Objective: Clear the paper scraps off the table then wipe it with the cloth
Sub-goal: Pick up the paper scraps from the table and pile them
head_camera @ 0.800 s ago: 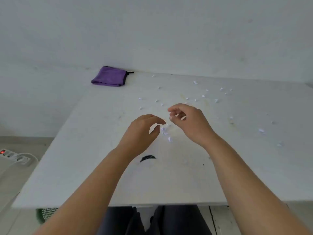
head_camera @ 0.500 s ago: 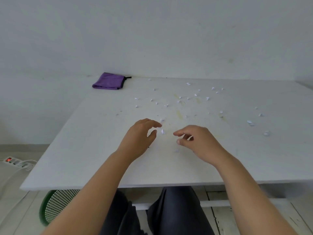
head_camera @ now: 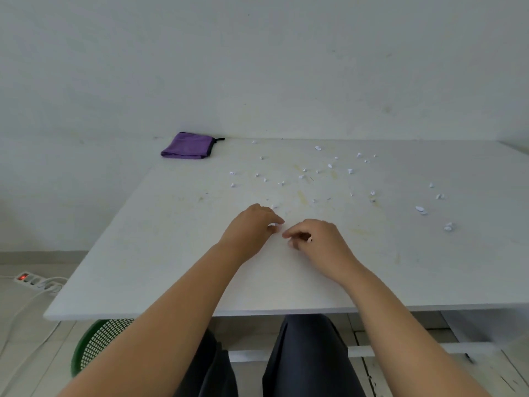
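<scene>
My left hand (head_camera: 252, 229) pinches a tiny white paper bit (head_camera: 274, 224) between thumb and finger. My right hand (head_camera: 320, 243) is curled just beside it, with a little white bit tucked in its fingers (head_camera: 296, 234). Both hands rest on the white table (head_camera: 143, 253). More paper scraps (head_camera: 329, 173) lie past my hands, many off to the right. The purple cloth (head_camera: 187, 146) sits folded at the table's far left corner. A green basket (head_camera: 97, 343) stands under the table's near left edge.

White paper scraps (head_camera: 329, 173) scattered mid-table to right; purple cloth (head_camera: 187, 146) folded, far-left corner.
</scene>
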A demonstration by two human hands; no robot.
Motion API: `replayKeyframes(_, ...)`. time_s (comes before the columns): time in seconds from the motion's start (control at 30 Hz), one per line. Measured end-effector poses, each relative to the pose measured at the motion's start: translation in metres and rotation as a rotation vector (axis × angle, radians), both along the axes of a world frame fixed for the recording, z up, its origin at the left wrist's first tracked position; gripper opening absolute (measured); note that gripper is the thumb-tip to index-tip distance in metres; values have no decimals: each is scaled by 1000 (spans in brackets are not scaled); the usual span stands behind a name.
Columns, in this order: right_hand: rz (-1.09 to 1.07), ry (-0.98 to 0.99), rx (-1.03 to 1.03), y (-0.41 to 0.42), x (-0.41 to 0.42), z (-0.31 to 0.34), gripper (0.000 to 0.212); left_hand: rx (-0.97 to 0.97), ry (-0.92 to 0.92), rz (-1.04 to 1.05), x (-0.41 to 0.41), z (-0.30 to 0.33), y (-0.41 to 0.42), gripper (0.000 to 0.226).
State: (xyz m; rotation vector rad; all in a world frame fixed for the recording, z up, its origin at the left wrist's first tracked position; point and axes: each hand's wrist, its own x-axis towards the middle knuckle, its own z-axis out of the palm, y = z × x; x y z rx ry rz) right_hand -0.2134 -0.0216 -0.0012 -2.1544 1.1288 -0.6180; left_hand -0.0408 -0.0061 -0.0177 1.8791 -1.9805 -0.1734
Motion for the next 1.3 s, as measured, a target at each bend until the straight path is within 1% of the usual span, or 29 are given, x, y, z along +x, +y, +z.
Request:
replayKeyframes(0.07,-76,-146,81,-11,3,5,17,-15,20,-12,2,0,-1,19)
replayKeyframes(0.13,-116,-261,159,-23,7,9,19,-40,101,15,7,0,0,15)
replayKeyframes(0.2,-127,-294,185,-36,13,10,21,-103,195,71,16,3,2,15)
replayKeyframes(0.3,-115,-194,112,-55,25,12,23,-150,296,157,37,11,4,20)
replayKeyframes(0.4,-68,4,-37,-72,40,14,28,-122,319,175,53,20,0,23)
replayKeyframes(0.47,-10,116,-107,-79,50,15,30,-63,274,130,54,24,-5,24)
replayKeyframes(0.57,82,246,-149,-84,61,13,28,17,188,24,44,27,-12,23)
replayKeyframes(0.67,121,342,-164,-88,67,8,21,73,106,-44,35,26,-19,24)
replayKeyframes(0.73,119,360,-174,-91,67,6,22,110,47,-53,33,25,-23,26)
replayKeyframes(0.87,62,258,-122,-97,61,6,21,165,-18,-74,31,21,-28,28)
replayKeyframes(0.93,73,255,-116,-99,60,4,20,185,-50,-72,31,18,-30,29)
replayKeyframes(1.03,59,190,-90,-104,58,5,18,177,-15,-57,32,15,-33,21)
replayKeyframes(1.1,-10,53,-22,-106,55,7,14,156,31,-56,33,15,-33,15)
replayKeyframes(1.17,-81,-135,120,-108,52,9,10,118,110,-28,36,16,-32,12)
replayKeyframes(1.27,-100,-455,441,-108,48,13,8,33,395,106,45,19,-31,7)
replayKeyframes(1.3,-92,-535,527,-107,46,14,9,20,458,141,49,20,-32,6)
